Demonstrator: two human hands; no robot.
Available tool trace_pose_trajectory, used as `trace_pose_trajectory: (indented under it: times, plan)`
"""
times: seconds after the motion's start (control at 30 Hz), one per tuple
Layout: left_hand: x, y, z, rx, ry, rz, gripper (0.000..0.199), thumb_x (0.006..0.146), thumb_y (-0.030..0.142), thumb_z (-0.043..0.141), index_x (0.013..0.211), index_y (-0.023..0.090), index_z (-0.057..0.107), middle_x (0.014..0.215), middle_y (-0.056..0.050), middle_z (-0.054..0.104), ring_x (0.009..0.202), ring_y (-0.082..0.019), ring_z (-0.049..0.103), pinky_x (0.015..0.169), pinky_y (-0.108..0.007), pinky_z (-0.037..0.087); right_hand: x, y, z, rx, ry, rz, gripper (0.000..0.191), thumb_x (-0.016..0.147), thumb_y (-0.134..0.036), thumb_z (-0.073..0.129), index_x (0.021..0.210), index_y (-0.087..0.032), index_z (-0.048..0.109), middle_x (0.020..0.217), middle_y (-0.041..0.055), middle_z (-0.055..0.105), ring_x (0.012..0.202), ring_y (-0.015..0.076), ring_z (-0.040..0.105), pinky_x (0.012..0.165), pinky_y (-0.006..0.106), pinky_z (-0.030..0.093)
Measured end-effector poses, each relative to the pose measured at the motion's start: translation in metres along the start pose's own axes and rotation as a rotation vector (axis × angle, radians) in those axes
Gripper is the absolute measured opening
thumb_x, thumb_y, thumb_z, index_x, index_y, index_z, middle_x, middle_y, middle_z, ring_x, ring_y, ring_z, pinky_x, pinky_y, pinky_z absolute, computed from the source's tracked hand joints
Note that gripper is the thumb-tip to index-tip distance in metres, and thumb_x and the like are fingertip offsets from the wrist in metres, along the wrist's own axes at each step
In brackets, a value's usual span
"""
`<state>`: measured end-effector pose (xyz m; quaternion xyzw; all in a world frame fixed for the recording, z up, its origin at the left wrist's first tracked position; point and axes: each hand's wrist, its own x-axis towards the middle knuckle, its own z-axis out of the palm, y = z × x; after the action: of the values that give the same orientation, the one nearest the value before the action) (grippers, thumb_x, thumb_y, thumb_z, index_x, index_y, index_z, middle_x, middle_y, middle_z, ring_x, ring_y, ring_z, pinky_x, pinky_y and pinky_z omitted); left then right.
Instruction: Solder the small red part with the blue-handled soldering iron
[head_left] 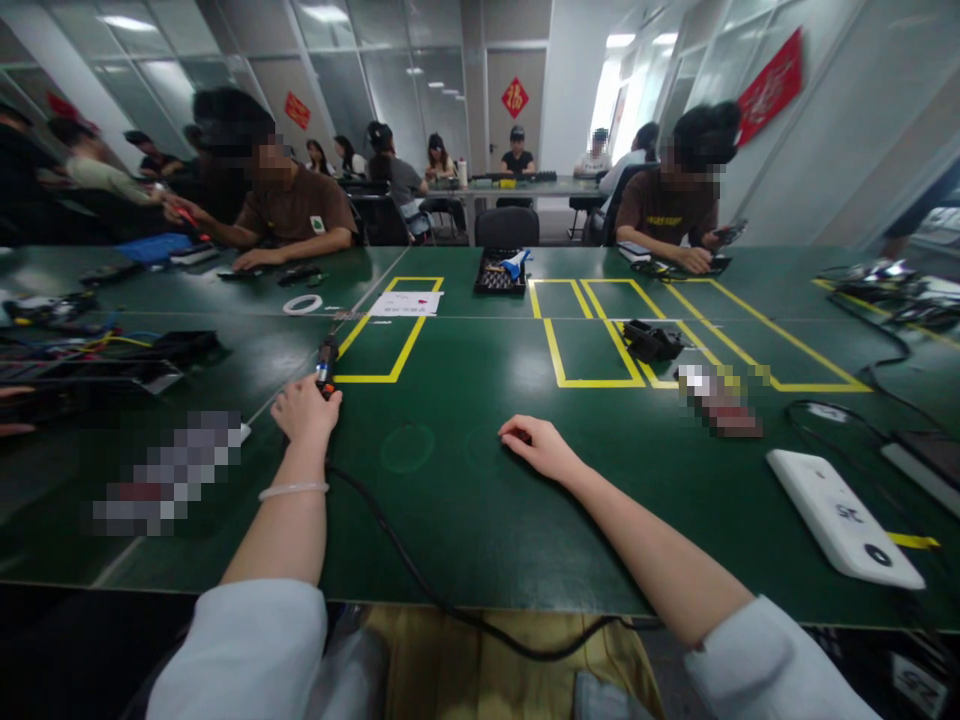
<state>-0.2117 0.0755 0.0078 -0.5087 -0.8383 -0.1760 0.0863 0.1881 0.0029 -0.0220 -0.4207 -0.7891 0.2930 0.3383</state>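
My left hand is closed around a slim black corded hand tool with small orange parts near my fingers. The tool points away from me, and its exact kind does not show. A black cable runs from beneath that hand over the table edge and across my lap. My right hand rests on the green table with its fingers curled in. A small dark spot shows among those fingers; what it is, I cannot make out.
Yellow tape outlines mark the table, with a white paper on one. A black part lies right of centre, a white device at right. Also present are a tape roll, a black tray and two people seated opposite.
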Motion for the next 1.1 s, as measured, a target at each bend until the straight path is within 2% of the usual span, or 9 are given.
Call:
trace_pose_trajectory:
  times: [0.23, 0.4, 0.47, 0.57, 0.67, 0.73, 0.83, 0.97, 1.1]
  plan:
    - [-0.003, 0.004, -0.004, -0.071, 0.004, -0.028, 0.032, 0.087, 0.039, 0.048, 0.105, 0.015, 0.059, 0.12, -0.02, 0.055, 0.111, -0.036, 0.053, 0.093, -0.051, 0.043, 0.0, 0.0, 0.0, 0.001, -0.006, -0.005, 0.012, 0.089, -0.021, 0.055, 0.092, -0.018, 0.066, 0.087, 0.0038, 0.068, 0.078, 0.0152, 0.061, 0.074, 0.028, 0.047]
    - [-0.015, 0.027, -0.009, -0.19, 0.056, 0.191, 0.031, 0.089, 0.037, 0.044, 0.108, 0.017, 0.059, 0.114, -0.013, 0.062, 0.108, -0.029, 0.057, 0.096, -0.042, 0.043, 0.001, -0.001, 0.0, -0.012, -0.008, -0.002, 0.011, 0.088, -0.021, 0.055, 0.091, -0.018, 0.066, 0.087, 0.0039, 0.068, 0.078, 0.0155, 0.06, 0.074, 0.028, 0.046]
    - [-0.03, 0.049, -0.011, -0.365, -0.061, 0.328, 0.031, 0.089, 0.037, 0.046, 0.109, 0.018, 0.059, 0.107, -0.009, 0.065, 0.101, -0.023, 0.061, 0.093, -0.036, 0.046, 0.001, -0.001, 0.0, -0.02, -0.009, 0.003, 0.011, 0.088, -0.021, 0.055, 0.091, -0.018, 0.066, 0.086, 0.0038, 0.067, 0.078, 0.0153, 0.06, 0.073, 0.028, 0.046]
    - [-0.064, 0.091, -0.015, -0.615, -0.372, 0.556, 0.031, 0.087, 0.041, 0.051, 0.106, 0.018, 0.063, 0.101, -0.005, 0.068, 0.093, -0.019, 0.063, 0.088, -0.031, 0.048, 0.0, 0.0, 0.001, -0.005, -0.002, 0.006, 0.01, 0.087, -0.021, 0.056, 0.093, -0.018, 0.064, 0.084, 0.0027, 0.066, 0.075, 0.0144, 0.059, 0.072, 0.027, 0.045]
    - [-0.102, 0.127, -0.018, -0.741, -0.642, 0.774, 0.033, 0.087, 0.041, 0.052, 0.108, 0.019, 0.067, 0.106, -0.006, 0.067, 0.094, -0.019, 0.061, 0.086, -0.031, 0.047, -0.001, 0.002, 0.003, 0.092, -0.005, -0.017, 0.024, 0.085, -0.02, 0.058, 0.109, -0.019, 0.057, 0.081, -0.0002, 0.064, 0.07, 0.0123, 0.058, 0.069, 0.025, 0.045]
    - [-0.122, 0.141, -0.018, -0.808, -0.799, 0.847, 0.036, 0.087, 0.04, 0.054, 0.113, 0.017, 0.066, 0.104, -0.007, 0.066, 0.092, -0.019, 0.061, 0.084, -0.031, 0.047, -0.002, 0.001, 0.003, 0.117, -0.027, -0.036, 0.032, 0.084, -0.02, 0.06, 0.115, -0.019, 0.053, 0.079, -0.0016, 0.062, 0.067, 0.0116, 0.057, 0.067, 0.024, 0.045]
    - [-0.137, 0.147, -0.015, -0.948, -1.007, 0.824, 0.045, 0.086, 0.039, 0.058, 0.124, 0.015, 0.057, 0.098, -0.006, 0.065, 0.087, -0.017, 0.06, 0.079, -0.029, 0.046, -0.001, -0.003, 0.003, 0.049, -0.063, -0.075, 0.019, 0.083, -0.02, 0.061, 0.102, -0.019, 0.057, 0.079, -0.0006, 0.062, 0.069, 0.0121, 0.056, 0.067, 0.024, 0.044]
    - [-0.14, 0.145, -0.012, -1.044, -1.113, 0.734, 0.049, 0.086, 0.037, 0.061, 0.128, 0.014, 0.051, 0.092, -0.005, 0.062, 0.083, -0.015, 0.059, 0.077, -0.028, 0.046, -0.001, -0.007, 0.003, -0.021, -0.063, -0.087, 0.008, 0.084, -0.021, 0.061, 0.09, -0.018, 0.058, 0.079, 0.0006, 0.061, 0.07, 0.013, 0.056, 0.067, 0.024, 0.042]
    - [-0.141, 0.144, -0.012, -1.081, -1.07, 0.719, 0.04, 0.081, 0.033, 0.067, 0.114, 0.014, 0.056, 0.101, -0.008, 0.063, 0.092, -0.016, 0.06, 0.083, -0.03, 0.046, 0.0, -0.006, 0.003, -0.037, -0.027, -0.015, 0.01, 0.082, -0.022, 0.063, 0.088, -0.018, 0.056, 0.073, -0.0013, 0.06, 0.066, 0.0123, 0.054, 0.063, 0.023, 0.04]
